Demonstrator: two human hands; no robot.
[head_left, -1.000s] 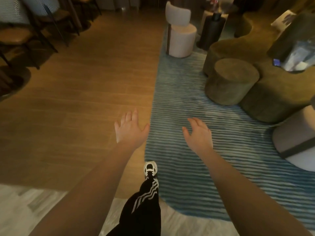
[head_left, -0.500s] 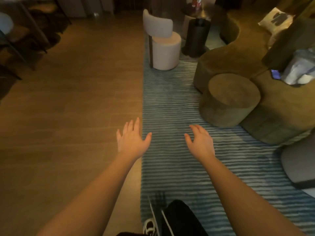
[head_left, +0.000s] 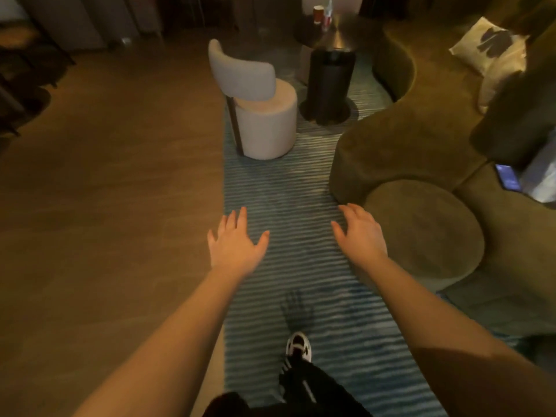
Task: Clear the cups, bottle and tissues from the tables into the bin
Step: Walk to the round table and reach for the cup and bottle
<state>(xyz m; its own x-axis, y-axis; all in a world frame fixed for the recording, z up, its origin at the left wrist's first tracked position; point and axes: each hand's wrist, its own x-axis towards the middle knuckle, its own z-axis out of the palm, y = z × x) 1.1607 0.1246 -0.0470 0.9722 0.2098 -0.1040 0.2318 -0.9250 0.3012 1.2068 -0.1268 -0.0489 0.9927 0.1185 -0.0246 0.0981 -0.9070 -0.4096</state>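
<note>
A: Left to right, what are the hands doing?

B: The left hand (head_left: 233, 246) is empty, fingers spread apart. The right hand (head_left: 359, 233) is empty too, fingers loosely apart.

A: And the rubbish?

B: A red cup (head_left: 317, 14) and a bottle (head_left: 328, 15) stand together on the far desk (head_left: 346, 33), the cup nearer its left edge. The black bin (head_left: 329, 79) stands just in front.

A: Progress?

B: Nothing visibly cleared, I judge. I can't make out any tissues.

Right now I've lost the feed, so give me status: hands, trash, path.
Left hand and right hand open, empty. Cups on far table, black bin before it. White chair beside the rug path.
</note>
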